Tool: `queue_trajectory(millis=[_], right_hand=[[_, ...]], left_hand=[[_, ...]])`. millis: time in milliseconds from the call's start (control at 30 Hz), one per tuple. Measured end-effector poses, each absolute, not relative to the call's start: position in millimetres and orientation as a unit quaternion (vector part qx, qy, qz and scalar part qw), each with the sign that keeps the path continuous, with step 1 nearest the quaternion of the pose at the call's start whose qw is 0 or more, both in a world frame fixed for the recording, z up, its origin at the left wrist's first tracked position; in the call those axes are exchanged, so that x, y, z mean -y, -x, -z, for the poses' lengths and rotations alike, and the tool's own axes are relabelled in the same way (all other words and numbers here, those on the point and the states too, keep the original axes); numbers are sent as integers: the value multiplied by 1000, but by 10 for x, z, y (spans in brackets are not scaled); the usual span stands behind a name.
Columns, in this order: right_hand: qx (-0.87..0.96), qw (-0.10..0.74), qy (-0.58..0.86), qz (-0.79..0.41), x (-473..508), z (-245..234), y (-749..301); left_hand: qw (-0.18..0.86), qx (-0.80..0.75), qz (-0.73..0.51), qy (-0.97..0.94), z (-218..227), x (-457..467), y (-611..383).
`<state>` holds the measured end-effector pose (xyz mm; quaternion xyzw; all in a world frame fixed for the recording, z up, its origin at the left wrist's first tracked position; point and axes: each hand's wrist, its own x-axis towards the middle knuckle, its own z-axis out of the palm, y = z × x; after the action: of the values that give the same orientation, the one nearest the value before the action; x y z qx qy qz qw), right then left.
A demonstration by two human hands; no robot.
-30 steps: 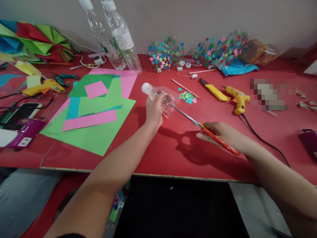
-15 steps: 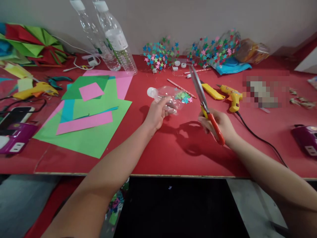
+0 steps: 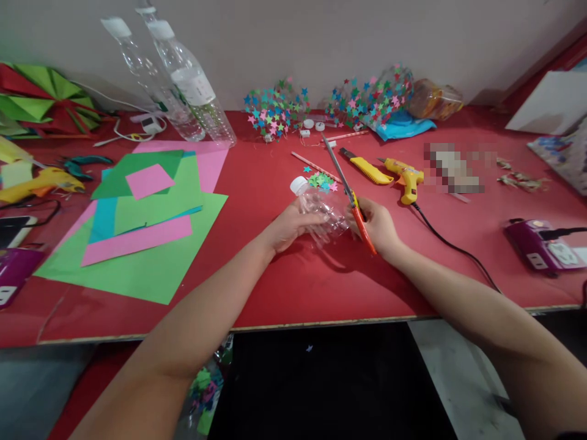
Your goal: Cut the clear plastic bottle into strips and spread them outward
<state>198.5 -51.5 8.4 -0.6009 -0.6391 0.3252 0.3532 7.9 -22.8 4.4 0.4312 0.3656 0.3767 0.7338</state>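
Clear plastic bottle top [image 3: 326,211], white cap [image 3: 299,185] on, sits in the L hand [image 3: 293,226], thumb and fingers closed round it, over the middle of the red desk [image 3: 229,299] — can't tell if it touches down. R hand [image 3: 376,225] grips the red-handled scissors [image 3: 361,227], blades pointing up and away, approx. together; its fingertips are right by the bottle top's open end, contact unclear. Main risk, I'd say: thin plastic may buckle if squeezed too hard, or its cut edge, prob. sharp, could nick a finger if it slips. Blades also stand close to the L hand, so a careless wrist turn might catch it. Loose paper stars [image 3: 322,181] lie just behind — a sleeve-less swipe or bump would scatter them. Glue gun [image 3: 406,175] is farther R; its cord [image 3: 452,241] could snag the R forearm.
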Motion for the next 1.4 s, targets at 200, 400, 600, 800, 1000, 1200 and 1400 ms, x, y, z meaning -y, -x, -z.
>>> queue_trajectory(millis=[200,400,600,800,1000,1200,1400], right_hand=[[631,373,609,-303,454,-63,-2053],[674,337,611,-242,464,-53,-2034],[670,336,602,-274,485,-65,-2034],[671,323,604,-283,477,-68,-2053],[717,282,596,-227,483,-27,-2048],[741,245,591,-205,495,-43,-2019],[747,233,589,-205,501,-60,-2032]], left_hand=[[780,-247,-410,-403,-136,198,-1],[762,-279,-428,-397,-49,152,-2],[756,-270,-430,-414,-30,139,4],[745,-278,-430,-429,-18,127,-6],[725,-303,-445,-429,14,131,-22],[711,-336,-453,-420,-3,168,-61],[684,-340,-464,-447,47,199,-125]])
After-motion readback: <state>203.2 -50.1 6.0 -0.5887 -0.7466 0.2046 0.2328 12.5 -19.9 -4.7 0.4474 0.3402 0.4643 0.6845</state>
